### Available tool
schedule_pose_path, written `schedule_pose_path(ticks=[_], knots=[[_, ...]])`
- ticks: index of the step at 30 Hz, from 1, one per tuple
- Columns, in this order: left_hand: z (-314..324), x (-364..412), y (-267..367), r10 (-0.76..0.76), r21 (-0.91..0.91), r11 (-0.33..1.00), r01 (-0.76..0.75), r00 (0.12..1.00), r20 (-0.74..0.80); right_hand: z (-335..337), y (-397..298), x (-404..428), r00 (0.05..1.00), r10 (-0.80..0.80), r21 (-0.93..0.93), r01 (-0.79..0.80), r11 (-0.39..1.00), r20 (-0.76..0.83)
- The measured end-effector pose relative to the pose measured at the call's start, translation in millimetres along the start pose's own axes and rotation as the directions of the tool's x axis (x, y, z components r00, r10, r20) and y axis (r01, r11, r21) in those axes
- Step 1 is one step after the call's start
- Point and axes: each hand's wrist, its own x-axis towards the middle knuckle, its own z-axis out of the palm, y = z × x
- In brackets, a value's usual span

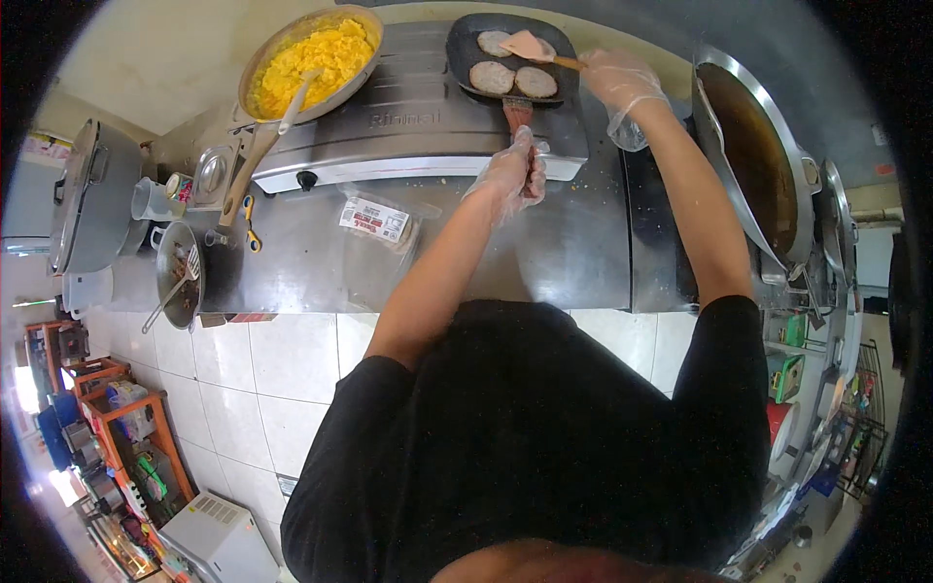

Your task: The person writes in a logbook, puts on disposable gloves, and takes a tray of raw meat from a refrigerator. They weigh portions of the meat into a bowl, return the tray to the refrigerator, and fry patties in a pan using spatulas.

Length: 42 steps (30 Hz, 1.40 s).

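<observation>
A square dark pan [503, 62] on the right side of a Rinnai gas stove [408, 116] holds three round pale patties [492, 77]. My right hand [623, 76], in a clear plastic glove, grips the wooden handle of a spatula [526, 45]; its pink blade lies over the upper patty. The reddish-brown handle [517, 111] at the pan's near edge is held by my gloved left hand [514, 171]. On the stove's left stands a round pan of scrambled eggs [313, 65] with a pale utensil [299, 102] resting in it.
A labelled plastic food package [375, 218] lies on the steel counter [474, 270] near yellow-handled scissors [251, 224]. At left are a wok with a slotted turner [178, 277], a clear measuring jug [155, 200] and a large lidded pot [102, 197]. A big pan of brown liquid [751, 153] stands at right.
</observation>
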Motion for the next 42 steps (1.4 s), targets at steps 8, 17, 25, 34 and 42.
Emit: schedule_pose_path(ticks=[8,17,25,34,42], knots=[[0.5,0.7,-1.1,-0.003,0.013,1.0,0.002,0.999,0.035,-3.3,-10.5,14.4,0.949,-0.163,-0.265,0.09,0.96,-0.269],[1.1,-0.6,0.7,-0.021,-0.001,1.0,0.021,1.0,-0.011,14.2,-9.3,14.1,0.889,-0.315,-0.263,0.234,0.936,-0.333],[2.1,1.2,0.2,-0.009,0.011,1.0,0.009,1.0,0.001,3.8,1.9,-1.7,0.959,-0.129,-0.295,0.05,0.954,-0.253],[2.7,3.8,-0.8,-0.011,0.009,1.0,0.011,1.0,0.012,-0.5,2.6,-21.1,0.983,0.022,-0.096,-0.04,0.995,-0.182],[-0.8,3.6,2.1,-0.033,-0.017,0.999,0.033,0.999,-0.005,-75.4,-28.8,-101.0,0.979,-0.125,-0.247,0.083,0.965,-0.159]])
